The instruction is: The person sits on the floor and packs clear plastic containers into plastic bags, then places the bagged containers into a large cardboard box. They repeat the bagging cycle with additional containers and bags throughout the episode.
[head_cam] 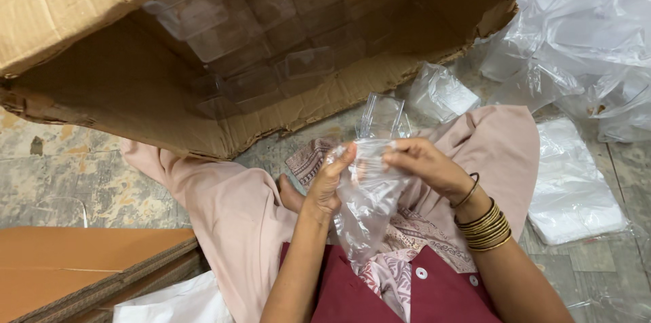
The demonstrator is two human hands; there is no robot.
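Observation:
I sit on the floor with my legs folded. My left hand (330,180) and my right hand (422,163) both pinch the top edge of a thin clear plastic bag (366,218) that hangs down over my lap. A small clear plastic box (381,117) sits at the bag's mouth, just above my fingers, and I cannot tell which hand supports it. Several bangles (483,226) ring my right wrist.
A large cardboard carton (122,85) lies on its side ahead, with stacked clear plastic boxes (271,45) inside. Crumpled plastic sheeting (583,31) is heaped at the right, above a flat pile of clear bags (573,191). Flat cardboard (74,265) lies at the lower left.

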